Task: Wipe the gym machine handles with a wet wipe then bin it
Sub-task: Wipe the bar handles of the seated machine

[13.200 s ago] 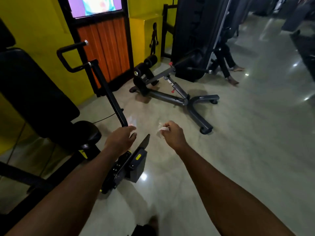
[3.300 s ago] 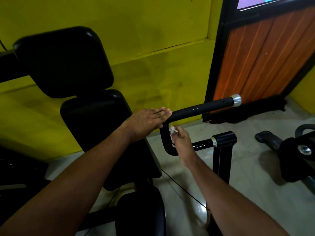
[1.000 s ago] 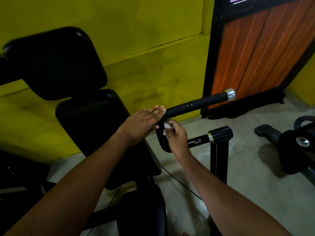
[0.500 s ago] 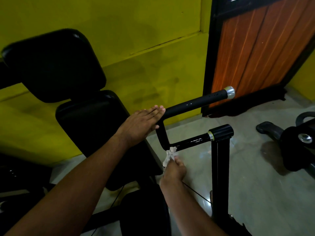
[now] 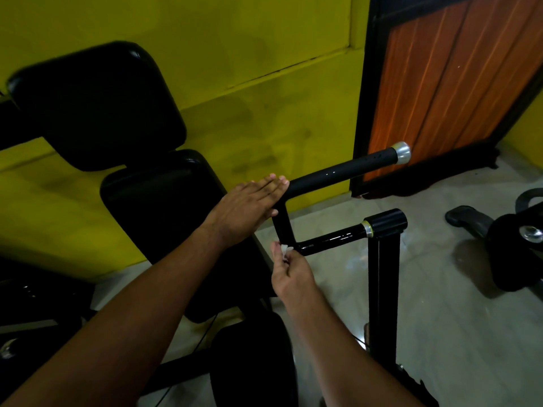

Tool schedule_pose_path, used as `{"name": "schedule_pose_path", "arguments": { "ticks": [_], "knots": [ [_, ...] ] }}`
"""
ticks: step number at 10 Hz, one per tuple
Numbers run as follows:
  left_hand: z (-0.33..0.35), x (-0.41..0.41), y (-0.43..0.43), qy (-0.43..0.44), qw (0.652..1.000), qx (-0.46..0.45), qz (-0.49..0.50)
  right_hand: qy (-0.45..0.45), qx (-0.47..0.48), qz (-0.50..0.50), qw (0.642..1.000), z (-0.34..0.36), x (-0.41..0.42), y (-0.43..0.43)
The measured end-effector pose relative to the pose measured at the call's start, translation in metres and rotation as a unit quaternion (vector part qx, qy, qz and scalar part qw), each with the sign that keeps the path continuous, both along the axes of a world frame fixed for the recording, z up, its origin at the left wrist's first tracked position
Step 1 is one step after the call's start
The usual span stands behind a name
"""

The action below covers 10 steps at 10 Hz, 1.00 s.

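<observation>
Right fingers pinched narrow on wipe, a small white wad. Wipe is pressed at the near-left corner of handle, where the short upright meets lower bar. Right hand comes in from the near side, below the corner. Left fingers straight and together, flat on the handle's top bend. Left hand holds nothing, looks like steadying.

Handle is a sideways U. Top grip runs right and far to silver cap. Lower bar runs right to a collar on post.

Key relation: lower bar's long axis lies right and slightly far of the wipe. Right hand is nearer and touches the bar's left end. Likely next stroke slides right along the bar toward the collar. Top grip sits above, its left end under the left fingertips.

Judged mid-wipe. Bin not in view. Black pads left, yellow wall far.
</observation>
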<state>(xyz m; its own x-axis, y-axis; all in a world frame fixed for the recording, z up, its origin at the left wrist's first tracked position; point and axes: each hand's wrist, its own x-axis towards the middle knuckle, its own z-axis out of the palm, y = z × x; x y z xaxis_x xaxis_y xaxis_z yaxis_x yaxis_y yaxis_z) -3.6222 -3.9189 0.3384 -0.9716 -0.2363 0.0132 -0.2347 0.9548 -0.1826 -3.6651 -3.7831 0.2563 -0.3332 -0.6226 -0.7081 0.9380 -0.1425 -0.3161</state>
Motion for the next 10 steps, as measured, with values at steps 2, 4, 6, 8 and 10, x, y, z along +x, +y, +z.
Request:
{"name": "schedule_pose_path", "arguments": {
  "ticks": [2, 4, 6, 8, 10],
  "knots": [
    [-0.001, -0.001, -0.005, -0.005, 1.0, -0.009, 0.001, -0.177, -0.023, -0.067, 0.982, 0.013, -0.003, -0.015],
    [-0.001, -0.001, -0.003, 0.001, 1.0, -0.008, 0.004, 0.326, 0.156, -0.024, 0.932, 0.018, -0.028, -0.005],
    [-0.001, 0.0, -0.001, 0.015, 1.0, -0.007, 0.002, 0.463, 0.082, 0.112, 0.876, 0.02, -0.062, -0.03],
    [-0.004, 0.001, 0.0, 0.011, 1.0, 0.004, 0.018, 0.516, 0.122, 0.195, 0.825, 0.007, -0.069, -0.022],
    [-0.005, 0.001, 0.009, 0.022, 0.998, 0.025, 0.047, 0.639, 0.18, 0.246, 0.706, -0.011, -0.057, -0.008]
  ]
}}
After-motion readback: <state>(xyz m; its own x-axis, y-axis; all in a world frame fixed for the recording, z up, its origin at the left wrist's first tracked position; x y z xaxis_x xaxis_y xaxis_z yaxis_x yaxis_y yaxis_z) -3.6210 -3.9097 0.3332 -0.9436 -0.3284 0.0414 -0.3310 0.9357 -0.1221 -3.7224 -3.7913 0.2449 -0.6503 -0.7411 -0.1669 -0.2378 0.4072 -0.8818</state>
